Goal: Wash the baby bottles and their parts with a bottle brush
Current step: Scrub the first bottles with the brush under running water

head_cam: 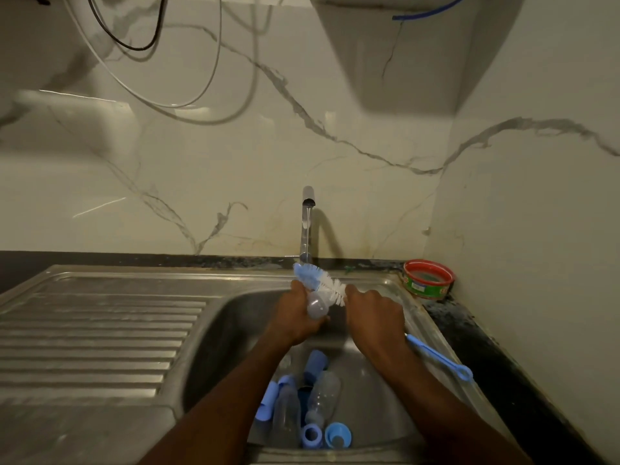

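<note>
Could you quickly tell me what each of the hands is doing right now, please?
Left hand: grips a small clear bottle part.
Right hand: grips the bottle brush by its handle.

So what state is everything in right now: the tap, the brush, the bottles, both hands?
Tap: running, a thin stream falls.
Bottle brush: under the stream, its handle held in the right hand.
Small clear part: gripped in the left hand, against the bristles.
Bottles in the sink: lying down, uncapped.
Blue caps and rings: loose beside them.
Red tub: open, on the counter corner.
</note>
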`<action>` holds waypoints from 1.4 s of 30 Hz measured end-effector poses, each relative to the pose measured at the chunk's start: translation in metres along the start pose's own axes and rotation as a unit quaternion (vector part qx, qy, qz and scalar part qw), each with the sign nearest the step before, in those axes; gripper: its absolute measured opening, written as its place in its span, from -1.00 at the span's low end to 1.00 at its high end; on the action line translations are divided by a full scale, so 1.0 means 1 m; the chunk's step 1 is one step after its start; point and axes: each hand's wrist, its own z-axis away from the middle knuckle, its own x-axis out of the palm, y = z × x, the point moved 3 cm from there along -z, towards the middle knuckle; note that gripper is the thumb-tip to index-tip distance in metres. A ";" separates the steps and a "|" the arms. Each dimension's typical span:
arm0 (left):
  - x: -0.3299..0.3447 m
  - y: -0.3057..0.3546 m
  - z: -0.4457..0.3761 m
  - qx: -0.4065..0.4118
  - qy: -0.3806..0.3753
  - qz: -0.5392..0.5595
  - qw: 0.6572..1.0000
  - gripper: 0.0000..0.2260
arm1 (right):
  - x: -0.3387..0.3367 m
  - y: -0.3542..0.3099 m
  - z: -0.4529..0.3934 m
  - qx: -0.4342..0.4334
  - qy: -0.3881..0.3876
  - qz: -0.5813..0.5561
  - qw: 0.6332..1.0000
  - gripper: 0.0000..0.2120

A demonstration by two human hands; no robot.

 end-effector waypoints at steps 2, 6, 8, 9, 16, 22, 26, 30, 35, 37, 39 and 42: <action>-0.002 -0.006 -0.002 -0.023 0.001 -0.036 0.999 -0.48 | -0.003 0.004 0.005 -0.008 0.019 -0.005 1.000 -0.76; -0.007 -0.010 -0.006 -0.034 0.007 -0.099 0.994 -0.55 | 0.002 0.006 0.013 -0.009 0.018 -0.037 0.999 -0.84; -0.004 -0.010 -0.006 -0.021 -0.002 -0.085 0.996 -0.59 | 0.005 0.003 0.010 0.000 -0.001 -0.025 1.000 -0.79; -0.003 -0.007 -0.007 -0.011 -0.022 -0.072 0.997 -0.60 | 0.006 0.001 0.006 -0.003 0.001 -0.014 1.000 -0.76; -0.009 -0.004 0.007 -0.085 0.026 -0.017 0.996 -0.79 | 0.005 -0.003 -0.007 0.018 -0.009 0.014 1.000 -0.68; 0.001 -0.015 -0.005 -0.011 -0.014 -0.054 0.998 -0.60 | 0.006 0.006 0.011 -0.002 0.020 -0.021 1.000 -0.84; 0.006 -0.012 -0.004 -0.011 -0.027 0.013 0.999 -0.58 | 0.003 0.005 0.007 0.014 0.016 -0.029 0.999 -0.80; 0.010 -0.006 0.002 0.050 -0.023 -0.006 0.998 -0.46 | 0.005 0.005 -0.010 0.028 -0.003 -0.074 0.997 -0.71; -0.004 -0.014 -0.004 0.040 0.060 -0.011 0.997 -0.39 | 0.005 0.029 -0.016 0.052 0.111 -0.139 0.983 -0.70; -0.009 -0.014 -0.006 0.036 0.089 0.053 0.994 -0.41 | 0.007 0.042 -0.015 0.067 0.114 -0.147 0.980 -0.68; -0.015 -0.016 -0.006 0.033 0.132 0.116 0.984 -0.46 | 0.013 0.049 -0.015 0.078 0.090 -0.138 0.983 -0.64; -0.017 -0.012 -0.005 0.051 0.111 0.150 0.981 -0.47 | 0.019 0.047 -0.014 0.084 0.084 -0.148 0.982 -0.61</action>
